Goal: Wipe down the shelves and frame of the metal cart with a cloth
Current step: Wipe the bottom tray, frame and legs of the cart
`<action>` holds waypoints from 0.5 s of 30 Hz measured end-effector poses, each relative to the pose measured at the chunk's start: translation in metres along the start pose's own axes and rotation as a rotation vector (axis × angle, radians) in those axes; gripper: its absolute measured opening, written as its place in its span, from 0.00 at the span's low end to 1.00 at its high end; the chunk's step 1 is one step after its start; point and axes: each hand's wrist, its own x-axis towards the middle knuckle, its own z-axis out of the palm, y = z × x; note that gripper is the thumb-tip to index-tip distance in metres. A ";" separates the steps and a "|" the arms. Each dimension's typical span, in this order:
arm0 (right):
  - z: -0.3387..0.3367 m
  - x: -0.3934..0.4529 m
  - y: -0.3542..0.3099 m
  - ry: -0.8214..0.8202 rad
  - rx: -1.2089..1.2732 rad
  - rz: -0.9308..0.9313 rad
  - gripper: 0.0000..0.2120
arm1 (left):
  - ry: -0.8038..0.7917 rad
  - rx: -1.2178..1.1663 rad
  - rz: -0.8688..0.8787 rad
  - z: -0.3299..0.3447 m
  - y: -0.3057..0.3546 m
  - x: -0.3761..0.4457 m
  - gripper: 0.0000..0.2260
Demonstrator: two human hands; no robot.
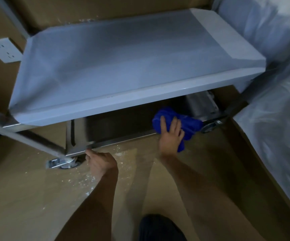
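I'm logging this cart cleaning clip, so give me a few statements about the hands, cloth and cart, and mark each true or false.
1. The right hand presses a blue cloth on the front rail of the lower shelf. True.
2. The left hand also holds a cloth. False: it is bare, fingers at the lower rail near a caster wheel.
3. The upper shelf is bare metal. False: pale film covers it.
4. A wall socket sits left of the cart. True.
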 end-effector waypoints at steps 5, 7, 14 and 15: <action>0.021 -0.074 -0.082 -0.134 0.026 -0.582 0.41 | 0.025 -0.084 -0.016 -0.020 -0.010 -0.013 0.20; 0.016 -0.104 -0.100 -0.229 0.122 -0.671 0.37 | 0.010 -0.101 -0.085 -0.037 -0.025 -0.013 0.22; -0.050 -0.163 -0.129 -0.680 0.969 0.002 0.16 | -0.231 -0.256 -0.284 -0.102 -0.053 -0.006 0.17; -0.062 -0.165 -0.128 -0.722 1.100 0.161 0.12 | -0.263 -0.289 -0.265 -0.107 -0.057 -0.006 0.16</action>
